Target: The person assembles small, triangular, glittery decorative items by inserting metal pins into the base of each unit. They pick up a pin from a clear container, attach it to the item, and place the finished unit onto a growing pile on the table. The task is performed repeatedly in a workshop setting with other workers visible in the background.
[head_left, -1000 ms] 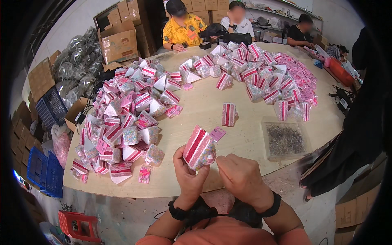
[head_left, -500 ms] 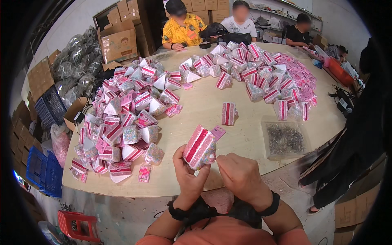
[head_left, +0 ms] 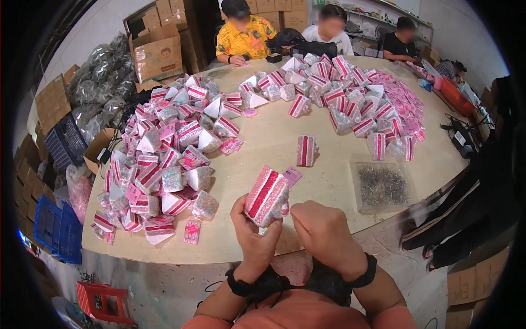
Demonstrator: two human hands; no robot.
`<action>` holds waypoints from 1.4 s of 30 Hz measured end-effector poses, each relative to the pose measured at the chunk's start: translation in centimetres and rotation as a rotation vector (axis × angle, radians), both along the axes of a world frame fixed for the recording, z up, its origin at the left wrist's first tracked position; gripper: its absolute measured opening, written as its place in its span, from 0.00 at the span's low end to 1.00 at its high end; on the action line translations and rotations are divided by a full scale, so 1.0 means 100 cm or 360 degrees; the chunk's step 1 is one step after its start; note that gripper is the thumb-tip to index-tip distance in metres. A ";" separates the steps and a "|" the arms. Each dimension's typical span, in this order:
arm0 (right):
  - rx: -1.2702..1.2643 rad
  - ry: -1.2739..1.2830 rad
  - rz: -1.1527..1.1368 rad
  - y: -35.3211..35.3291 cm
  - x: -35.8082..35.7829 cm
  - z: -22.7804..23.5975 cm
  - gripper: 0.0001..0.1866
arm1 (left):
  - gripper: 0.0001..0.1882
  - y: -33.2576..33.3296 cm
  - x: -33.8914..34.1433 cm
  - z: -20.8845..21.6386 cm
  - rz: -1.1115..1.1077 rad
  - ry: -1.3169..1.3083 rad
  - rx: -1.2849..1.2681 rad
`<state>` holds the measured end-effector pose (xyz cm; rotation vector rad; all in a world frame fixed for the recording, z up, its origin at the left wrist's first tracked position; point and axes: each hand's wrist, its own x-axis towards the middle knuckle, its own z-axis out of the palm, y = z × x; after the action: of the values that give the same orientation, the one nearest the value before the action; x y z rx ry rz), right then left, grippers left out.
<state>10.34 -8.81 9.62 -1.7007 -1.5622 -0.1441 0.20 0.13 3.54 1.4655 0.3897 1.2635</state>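
Observation:
A wedge-shaped toy cake slice (head_left: 266, 193), pink with a dark pink stripe and pastel bead-like dots on one side, is gripped in my left hand (head_left: 253, 234) above the table's near edge. Just to its right, my right hand (head_left: 324, 230) is closed in a pinch at the dotted side. Whatever is between those fingers is too small or hidden to make out. Beyond the slice a purple-pink card tag (head_left: 292, 175) shows; whether it is attached cannot be told. Another cake slice (head_left: 306, 151) stands alone on the table farther ahead.
Heaped cake slices (head_left: 164, 159) cover the table's (head_left: 263, 137) left side; more slices (head_left: 339, 98) and pink cards (head_left: 402, 98) lie far right. A clear tray of small metal pieces (head_left: 382, 185) sits to the right. Several people are around the table. A red stool (head_left: 103, 301) stands lower left.
My hands and the held slice stay nearly in place. Across the table, the person in white has leaned forward. At the right edge, a dark-clothed person has shifted.

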 end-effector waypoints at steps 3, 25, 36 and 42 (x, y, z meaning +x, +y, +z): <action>-0.0006 0.0022 -0.0020 0.001 0.001 -0.002 0.01 | 0.35 0.003 0.000 -0.001 0.0105 0.0101 0.0224; -0.0378 0.1722 0.0521 0.009 0.025 -0.007 0.02 | 0.34 0.007 -0.004 0.001 -0.0314 0.0002 -0.0262; -0.0593 0.1812 0.0558 0.021 0.025 -0.025 0.07 | 0.33 0.023 -0.015 -0.020 -0.0256 0.0177 -0.0226; -0.0500 0.1753 0.0399 0.017 0.040 -0.026 0.07 | 0.29 0.074 -0.050 0.004 0.0316 0.0550 -0.0177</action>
<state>14.36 -7.09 7.03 -1.3577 -0.9274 1.0386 -4.85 7.51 3.91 1.5796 0.8398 1.1200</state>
